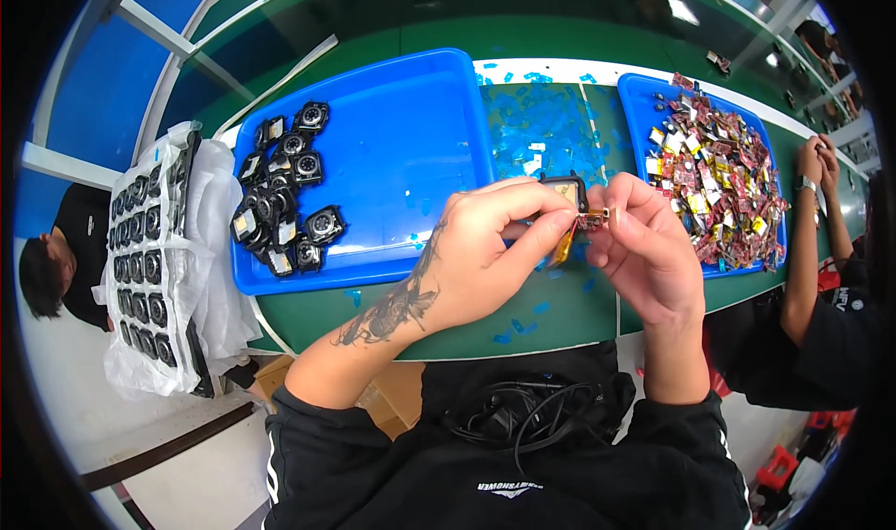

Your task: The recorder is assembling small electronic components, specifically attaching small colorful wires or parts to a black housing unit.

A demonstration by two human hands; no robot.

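- Two black sleeves (322, 446) enter at the lower edge of the frame; a bundle of black cables (523, 413) lies between them at lower centre.
- Left hand (490, 245), centre of the frame: thumb and index finger pinch the left end of a small circuit board (591, 220).
- Right hand (658, 255), right of centre: thumb and index finger pinch the right end of the same board.
- Small circuit board: right of centre, between the fingertips, above the green table (457, 343). A yellow ribbon (562, 248) hangs below it; a black-framed part (564, 191) sits just above. The joint between them is hidden by fingers.
- Left blue tray (401, 157), upper left of centre: black modules with round lenses (306, 166) are gathered along its left side.
- Right blue tray (635, 110), upper right: heaped with circuit boards (719, 185).
- Blue film scraps (546, 124), upper centre: scattered between the trays.
- Stacked trays of round black parts (149, 241), left of the frame, in white wrapping.
- Co-workers: one (79, 250) at far left, one (831, 343) at far right.
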